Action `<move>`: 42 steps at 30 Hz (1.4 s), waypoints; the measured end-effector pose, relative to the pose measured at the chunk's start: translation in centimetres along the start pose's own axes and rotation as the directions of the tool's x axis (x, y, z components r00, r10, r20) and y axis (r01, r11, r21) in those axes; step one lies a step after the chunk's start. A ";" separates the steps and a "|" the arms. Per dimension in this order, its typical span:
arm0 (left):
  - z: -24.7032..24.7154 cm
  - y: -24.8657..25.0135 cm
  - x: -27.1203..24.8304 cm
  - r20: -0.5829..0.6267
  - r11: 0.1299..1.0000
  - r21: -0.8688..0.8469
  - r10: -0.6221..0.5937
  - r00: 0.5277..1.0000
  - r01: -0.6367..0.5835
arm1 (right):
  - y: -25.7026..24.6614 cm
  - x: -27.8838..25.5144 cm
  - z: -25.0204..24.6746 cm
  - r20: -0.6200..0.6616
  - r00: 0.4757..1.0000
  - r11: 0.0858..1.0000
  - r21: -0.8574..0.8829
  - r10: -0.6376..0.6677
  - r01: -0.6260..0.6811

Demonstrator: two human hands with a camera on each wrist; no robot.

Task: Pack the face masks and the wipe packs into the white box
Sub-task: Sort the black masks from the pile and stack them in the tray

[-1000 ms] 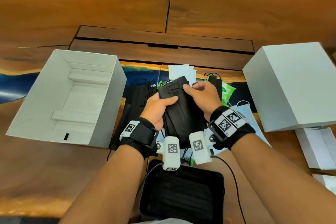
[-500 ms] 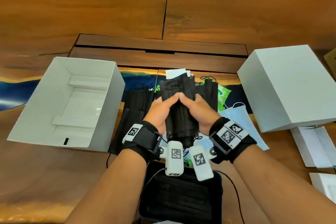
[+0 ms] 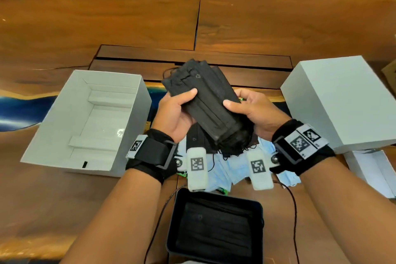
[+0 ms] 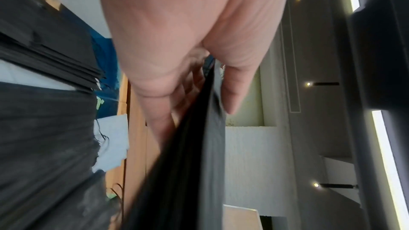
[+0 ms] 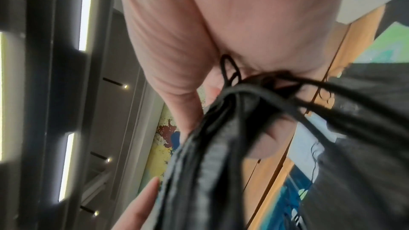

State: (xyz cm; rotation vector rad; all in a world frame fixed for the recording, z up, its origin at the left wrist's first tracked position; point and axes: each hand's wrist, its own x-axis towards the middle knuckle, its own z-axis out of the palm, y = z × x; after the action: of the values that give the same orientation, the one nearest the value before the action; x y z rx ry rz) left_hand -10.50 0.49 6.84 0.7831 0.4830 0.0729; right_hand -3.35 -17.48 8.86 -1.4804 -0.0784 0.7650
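Observation:
Both hands hold a thick stack of black face masks [image 3: 205, 100] up above the table. My left hand [image 3: 175, 111] grips its left edge, thumb on top, and my right hand [image 3: 252, 109] grips the right edge the same way. In the left wrist view the stack of black masks [image 4: 199, 155] runs edge-on between thumb and fingers. The right wrist view shows the stack of black masks [image 5: 212, 155] with its ear loops bunched at the palm. The open white box [image 3: 85, 120] stands empty to the left. Blue masks [image 3: 227, 167] and more black masks lie on the table under my hands.
The white box lid [image 3: 340, 103] stands at the right, with white card inserts [image 3: 372, 169] beside it. A black tray [image 3: 214, 225] holding black masks sits at the near edge between my forearms. A recessed wooden panel [image 3: 192, 60] lies behind.
Both hands have lifted the stack of black masks off the pile and tilted it, with its far end leaning left. The hands, pressed together before, now grip opposite edges.

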 end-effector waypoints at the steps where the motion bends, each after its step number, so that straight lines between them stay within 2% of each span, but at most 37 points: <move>1: -0.4 0.0 -0.5 0.019 0.999 0.019 -0.048 0.999 0.048 | -0.1 -0.2 -0.7 0.051 0.999 0.999 -0.044 0.003 0.000; 4: -2.2 0.3 -1.5 0.068 0.966 0.174 -0.206 0.976 0.191 | -0.7 -0.8 -2.9 0.203 0.975 0.979 -0.199 0.086 -0.045; 6: -2.7 0.1 -2.1 0.082 0.929 0.298 -0.255 0.964 0.220 | -1.0 -1.0 -3.4 0.258 0.949 0.942 -0.323 0.181 -0.092; 8: -2.4 -0.6 -2.6 0.043 0.895 0.377 -0.275 0.960 0.239 | -0.7 -0.8 -3.2 0.278 0.931 0.912 -0.393 0.237 -0.115; 10: -2.3 -1.0 -2.8 -0.013 0.890 0.399 -0.234 0.972 0.219 | -0.3 -0.8 -2.9 0.232 0.950 0.943 -0.305 0.211 -0.135; 12: -3.0 -1.0 -2.7 -0.086 0.933 0.313 -0.157 0.984 0.177 | 0.1 -1.4 -3.3 0.133 0.981 0.986 -0.102 0.143 -0.129; 14: -3.4 -1.2 -2.6 -0.150 0.956 0.248 -0.121 0.981 0.156 | 1.5 -2.3 -3.3 0.072 0.987 0.986 0.073 0.143 -0.149; 15: -3.2 -1.6 -2.8 -0.162 0.954 0.258 -0.114 0.980 0.154 | 2.5 -2.6 -2.8 0.041 0.986 0.981 0.098 0.164 -0.168; 20: -2.8 -2.9 -3.4 -0.154 0.928 0.326 -0.138 0.978 0.183 | 4.6 -2.9 -1.1 -0.115 0.983 0.988 0.074 0.145 -0.137; 26: -2.8 -3.4 -3.9 -0.128 0.907 0.402 -0.083 0.988 0.129 | 5.1 -3.7 -0.3 -0.093 0.990 0.994 0.053 0.104 -0.100; 30: -4.1 -2.8 -3.9 -0.070 0.966 0.254 -0.026 0.997 0.043 | 5.1 -4.3 -0.7 -0.045 0.998 0.996 0.076 0.051 -0.047; 33: -3.8 -3.0 -4.6 -0.020 0.953 0.299 -0.042 0.999 0.046 | 5.3 -4.5 -0.3 -0.072 0.997 0.985 0.173 0.019 -0.007; 36: -3.4 -3.4 -5.1 -0.047 0.957 0.288 -0.016 0.999 0.028 | 5.5 -4.7 0.4 -0.105 0.994 0.970 0.242 0.020 0.006; 42: -4.2 -2.8 -5.5 0.027 0.979 0.198 0.038 0.999 -0.043 | 6.2 -6.1 0.4 -0.076 0.997 0.981 0.193 0.012 0.003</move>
State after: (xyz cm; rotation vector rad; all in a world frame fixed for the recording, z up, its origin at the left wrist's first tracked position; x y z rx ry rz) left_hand -17.53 -0.03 4.47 0.9887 0.4570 0.0542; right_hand -10.77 -20.84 5.68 -1.3234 0.0564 0.6978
